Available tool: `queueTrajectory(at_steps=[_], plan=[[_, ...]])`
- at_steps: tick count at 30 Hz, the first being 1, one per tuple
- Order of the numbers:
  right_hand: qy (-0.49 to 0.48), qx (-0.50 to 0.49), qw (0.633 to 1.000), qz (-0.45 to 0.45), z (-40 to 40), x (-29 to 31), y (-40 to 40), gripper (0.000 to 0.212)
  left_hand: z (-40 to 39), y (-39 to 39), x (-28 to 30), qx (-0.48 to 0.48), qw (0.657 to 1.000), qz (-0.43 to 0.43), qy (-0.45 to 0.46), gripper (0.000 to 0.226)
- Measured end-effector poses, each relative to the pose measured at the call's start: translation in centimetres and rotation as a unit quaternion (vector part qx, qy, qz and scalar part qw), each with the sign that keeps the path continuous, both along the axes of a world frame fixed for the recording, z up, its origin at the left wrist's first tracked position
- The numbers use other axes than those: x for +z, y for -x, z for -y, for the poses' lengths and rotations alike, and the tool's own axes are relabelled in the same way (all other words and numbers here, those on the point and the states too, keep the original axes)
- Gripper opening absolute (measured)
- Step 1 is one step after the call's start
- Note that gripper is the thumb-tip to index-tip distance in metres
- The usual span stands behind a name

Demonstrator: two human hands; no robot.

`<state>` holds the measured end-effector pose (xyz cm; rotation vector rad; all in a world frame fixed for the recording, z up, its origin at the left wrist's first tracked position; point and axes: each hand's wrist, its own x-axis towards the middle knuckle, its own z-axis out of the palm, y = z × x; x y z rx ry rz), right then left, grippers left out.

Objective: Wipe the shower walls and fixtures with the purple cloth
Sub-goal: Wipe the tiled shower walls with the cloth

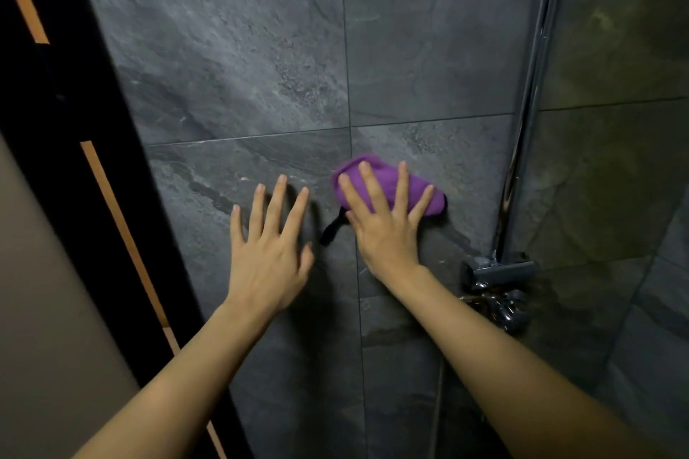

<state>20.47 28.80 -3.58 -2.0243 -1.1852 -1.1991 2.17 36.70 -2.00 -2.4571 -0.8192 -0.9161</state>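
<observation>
The purple cloth (387, 184) lies flat against the dark grey tiled shower wall (238, 60), just below a horizontal grout line. My right hand (386, 224) presses it to the wall with straight, spread fingers. A black tag (332, 229) hangs from the cloth's lower left edge. My left hand (270, 250) is spread flat to the left of the cloth, fingers straight, at the wall and holding nothing. The chrome riser pipe (529, 97) runs up the wall at the right, down to the chrome mixer valve (497, 272).
A black door frame (63, 115) with orange strips slants down the left side. A second tiled wall (615, 168) meets the first at the corner behind the pipe. A shower hose (438, 406) hangs below the mixer.
</observation>
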Motion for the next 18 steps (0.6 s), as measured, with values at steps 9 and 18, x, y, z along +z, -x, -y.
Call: queueTrajectory(at_steps=[9, 18], plan=[[0.127, 0.015, 0.992, -0.011, 5.1, -12.8, -3.8, 0.114, 0.5, -0.1, -1.5, 0.001, 1.0, -0.024, 0.0, 0.084], [-0.125, -0.002, 0.967, -0.222, 0.7, -5.7, -0.5, 0.08, 0.8, -0.4, -1.7, 0.0, 1.0, -0.023, 0.003, 0.082]])
